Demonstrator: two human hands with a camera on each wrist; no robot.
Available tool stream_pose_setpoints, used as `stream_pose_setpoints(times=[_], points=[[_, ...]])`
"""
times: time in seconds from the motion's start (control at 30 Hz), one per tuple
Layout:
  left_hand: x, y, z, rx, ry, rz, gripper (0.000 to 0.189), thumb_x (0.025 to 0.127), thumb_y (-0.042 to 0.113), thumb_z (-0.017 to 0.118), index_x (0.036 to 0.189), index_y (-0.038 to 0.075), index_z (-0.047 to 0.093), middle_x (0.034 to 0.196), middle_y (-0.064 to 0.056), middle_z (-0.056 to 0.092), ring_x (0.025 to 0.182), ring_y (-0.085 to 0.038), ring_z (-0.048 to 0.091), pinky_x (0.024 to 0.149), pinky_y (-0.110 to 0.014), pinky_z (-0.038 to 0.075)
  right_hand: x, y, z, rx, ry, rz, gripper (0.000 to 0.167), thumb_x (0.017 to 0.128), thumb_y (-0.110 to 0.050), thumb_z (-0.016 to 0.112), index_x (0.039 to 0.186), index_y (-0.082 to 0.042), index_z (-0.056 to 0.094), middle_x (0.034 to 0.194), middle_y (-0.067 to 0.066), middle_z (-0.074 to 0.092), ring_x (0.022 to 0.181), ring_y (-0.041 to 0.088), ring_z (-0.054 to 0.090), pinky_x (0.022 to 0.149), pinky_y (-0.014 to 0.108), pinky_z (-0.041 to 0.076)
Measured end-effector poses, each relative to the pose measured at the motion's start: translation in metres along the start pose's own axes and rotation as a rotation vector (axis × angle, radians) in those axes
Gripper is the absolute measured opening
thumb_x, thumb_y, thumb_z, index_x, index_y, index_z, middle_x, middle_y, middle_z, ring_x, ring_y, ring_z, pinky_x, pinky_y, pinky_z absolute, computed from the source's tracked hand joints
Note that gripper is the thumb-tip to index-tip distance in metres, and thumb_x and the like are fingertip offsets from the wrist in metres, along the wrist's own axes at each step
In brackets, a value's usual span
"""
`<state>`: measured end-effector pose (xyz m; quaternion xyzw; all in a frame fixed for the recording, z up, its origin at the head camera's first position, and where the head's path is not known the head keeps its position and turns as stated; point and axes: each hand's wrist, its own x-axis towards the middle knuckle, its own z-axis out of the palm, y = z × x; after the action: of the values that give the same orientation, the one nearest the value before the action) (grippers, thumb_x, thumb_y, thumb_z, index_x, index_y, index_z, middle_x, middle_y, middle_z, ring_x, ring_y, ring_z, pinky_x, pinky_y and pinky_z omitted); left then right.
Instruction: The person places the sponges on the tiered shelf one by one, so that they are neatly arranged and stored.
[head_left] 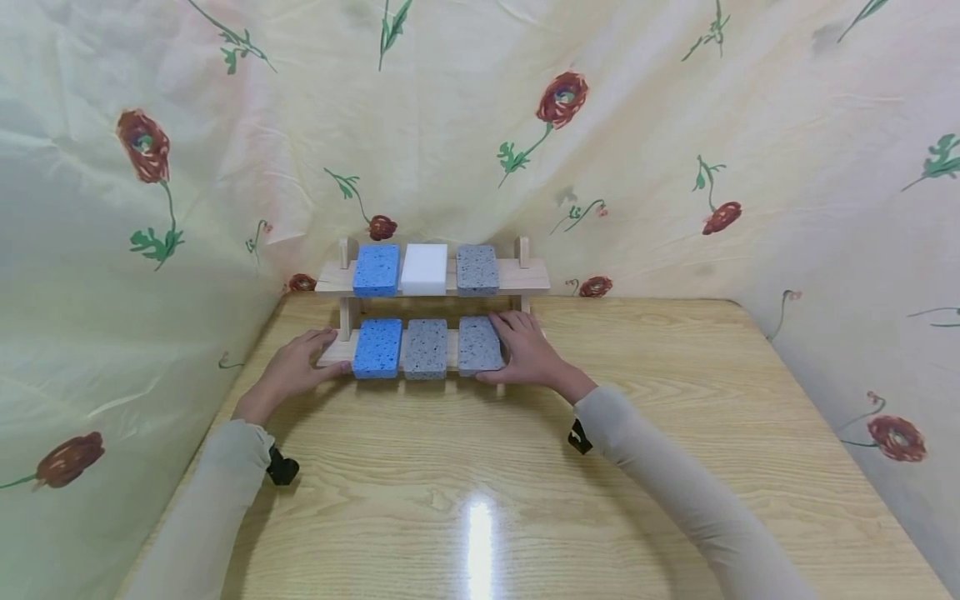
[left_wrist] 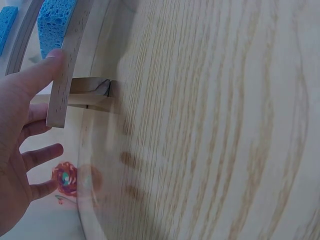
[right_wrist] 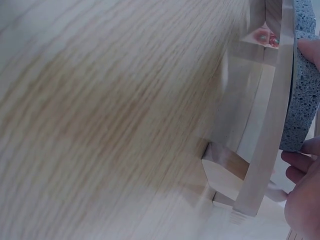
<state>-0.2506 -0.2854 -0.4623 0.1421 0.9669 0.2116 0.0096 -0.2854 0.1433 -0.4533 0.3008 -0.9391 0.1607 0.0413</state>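
A small two-tier wooden shelf (head_left: 335,354) stands at the back of the table with sponges on both tiers. My left hand (head_left: 295,365) grips the left end of its lower board, the thumb against the front edge beside a speckled blue sponge (head_left: 378,347). In the left wrist view, the other fingers reach past the board's end. With my right hand (head_left: 531,354) I hold the right-hand grey sponge (head_left: 478,345) on the lower tier, thumb at its front and fingers at its far side. Another grey sponge (head_left: 426,348) lies between these two.
On the upper tier (head_left: 517,277) sit a blue sponge (head_left: 377,270), a white sponge (head_left: 424,269) and a grey sponge (head_left: 477,269). Flower-printed cloth (head_left: 637,125) hangs behind and at both sides. The wooden table (head_left: 420,483) extends toward me.
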Motion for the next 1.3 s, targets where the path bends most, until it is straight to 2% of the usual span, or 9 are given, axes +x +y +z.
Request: stream_pose_setpoints(times=[0.17,0.4,0.53,1.03,1.3], points=[[0.0003,-0.0008,-0.0001,-0.005,-0.005,-0.001,0.084,0.096,0.057,0.063,0.156,0.003,0.039,0.161,-0.025,0.035,0.147,-0.050,0.032,0.119,-0.067,0.029,0.0011,0.0004,0.0011,0.002,0.003,0.001,0.119,0.072,-0.065,0.081,0.156,0.004,0.033,0.154,0.021,0.043,0.144,0.039,0.035,0.126,0.060,0.018],[0.0005,-0.0009,0.0011,-0.009,0.004,0.006,0.086,0.095,0.059,0.063,0.155,0.002,0.040,0.161,-0.025,0.036,0.147,-0.050,0.032,0.119,-0.068,0.028,0.0018,0.0001,0.0028,0.003,0.029,-0.022,0.117,0.071,-0.063,0.082,0.154,0.006,0.037,0.152,0.022,0.046,0.140,0.039,0.038,0.122,0.056,0.028],[0.0007,-0.0015,0.0008,-0.017,0.007,0.002,0.086,0.095,0.059,0.064,0.155,0.003,0.040,0.161,-0.023,0.036,0.148,-0.049,0.032,0.119,-0.068,0.028,0.0018,-0.0002,0.0027,0.007,0.028,-0.020,0.117,0.071,-0.063,0.081,0.154,0.006,0.036,0.152,0.022,0.045,0.141,0.039,0.038,0.122,0.054,0.029],[0.0003,-0.0017,0.0013,-0.021,0.021,0.011,0.084,0.095,0.056,0.065,0.154,0.002,0.041,0.161,-0.024,0.038,0.147,-0.049,0.033,0.119,-0.067,0.029,0.0002,-0.0001,0.0027,-0.008,-0.009,-0.014,0.115,0.077,-0.063,0.077,0.158,0.004,0.030,0.156,0.022,0.042,0.145,0.038,0.034,0.125,0.054,0.022],[0.0002,-0.0011,0.0005,-0.009,0.005,0.003,0.084,0.095,0.056,0.064,0.155,0.002,0.040,0.161,-0.024,0.037,0.148,-0.049,0.032,0.119,-0.068,0.028,0.0004,0.0001,0.0041,-0.009,-0.001,-0.023,0.113,0.077,-0.062,0.077,0.157,0.004,0.031,0.157,0.024,0.042,0.145,0.040,0.034,0.125,0.056,0.021]])
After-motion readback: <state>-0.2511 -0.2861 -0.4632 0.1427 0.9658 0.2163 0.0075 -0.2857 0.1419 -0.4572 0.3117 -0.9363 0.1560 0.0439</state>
